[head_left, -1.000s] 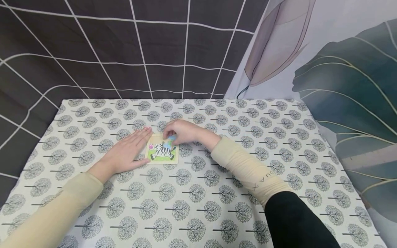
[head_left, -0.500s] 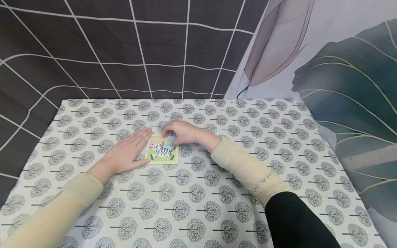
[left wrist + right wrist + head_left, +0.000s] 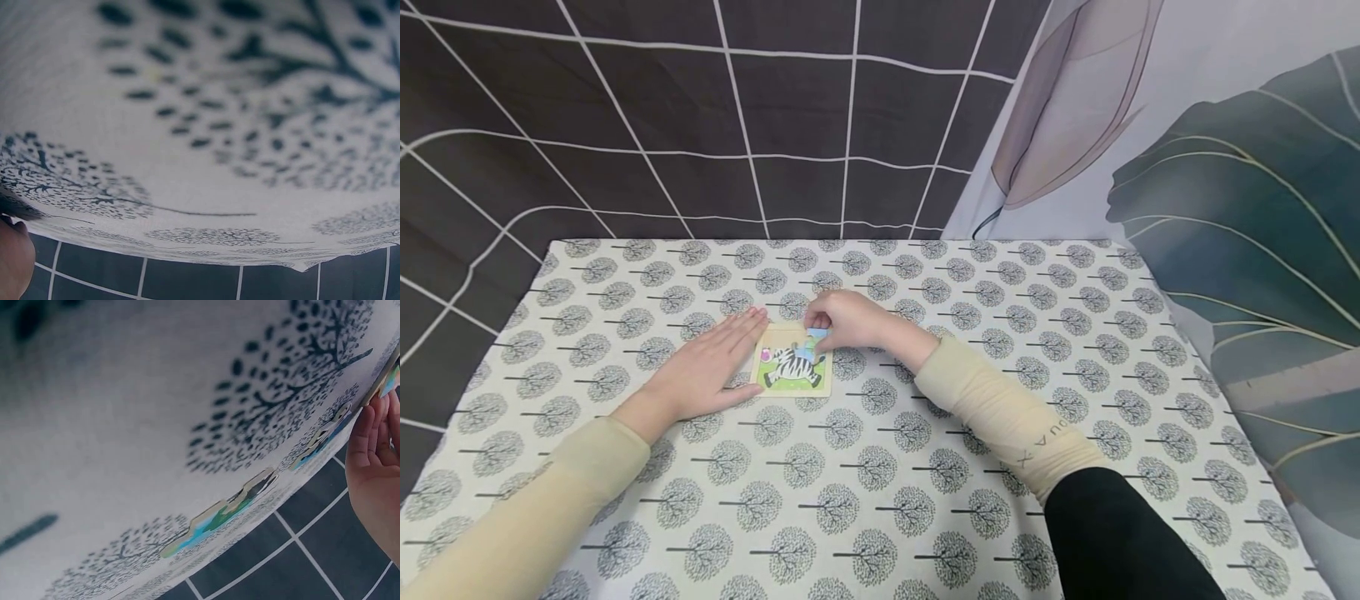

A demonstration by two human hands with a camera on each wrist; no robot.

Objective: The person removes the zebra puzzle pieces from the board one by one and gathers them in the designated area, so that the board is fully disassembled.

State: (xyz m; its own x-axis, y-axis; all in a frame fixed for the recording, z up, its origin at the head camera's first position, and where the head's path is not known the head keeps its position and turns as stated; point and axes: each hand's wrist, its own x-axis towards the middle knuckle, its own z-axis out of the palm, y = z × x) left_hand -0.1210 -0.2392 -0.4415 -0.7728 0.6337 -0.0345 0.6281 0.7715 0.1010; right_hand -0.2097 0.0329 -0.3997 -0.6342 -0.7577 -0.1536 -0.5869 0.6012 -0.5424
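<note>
A small square wooden puzzle board (image 3: pixel 793 394) with a running zebra picture (image 3: pixel 796 369) on green lies on the cloth in the head view. My left hand (image 3: pixel 707 372) rests flat at its left side, fingers straight and thumb near the lower left corner. At the upper right corner my right hand (image 3: pixel 848 321) pinches a blue puzzle piece (image 3: pixel 817 333), partly covered by the fingers. The right wrist view shows that hand's fingers at the board's edge, with a blue and green bit of the piece (image 3: pixel 390 382). In the left wrist view only part of a hand (image 3: pixel 14 259) shows.
Two loose puzzle pieces, a nearer one (image 3: pixel 220 515) and a farther one (image 3: pixel 322 439), lie on the cloth in the right wrist view. A tree-patterned cloth (image 3: pixel 880 467) covers the table. A dark gridded curtain (image 3: pixel 790 108) hangs behind its far edge.
My right hand has shifted slightly to the right, and its fingers have drawn back from the board's top edge. The left hand and the board stay in place.
</note>
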